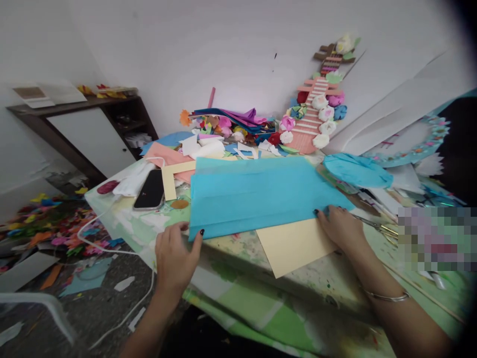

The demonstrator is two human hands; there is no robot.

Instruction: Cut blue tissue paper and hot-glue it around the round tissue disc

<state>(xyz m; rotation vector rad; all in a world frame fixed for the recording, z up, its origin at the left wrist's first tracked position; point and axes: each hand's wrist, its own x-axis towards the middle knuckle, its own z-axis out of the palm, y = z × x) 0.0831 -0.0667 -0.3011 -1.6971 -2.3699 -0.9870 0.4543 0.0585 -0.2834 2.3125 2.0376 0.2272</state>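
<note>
A folded sheet of light blue tissue paper [257, 194] lies flat on the table [238, 293], over a cream card sheet [294, 246]. My left hand [175, 256] pinches the paper's near left corner between thumb and fingers. My right hand [337, 226] presses its fingertips on the near right corner, holding that edge. Both hands sit at the near edge of the sheet.
A black phone [151, 190] with a white cable [97, 233] lies left of the paper. Scissors [380, 227] rest right of my right hand. Paper flowers and coloured sheets [231, 124] pile at the back, with a pink paper guitar [316, 114]. Scraps litter the floor [55, 228].
</note>
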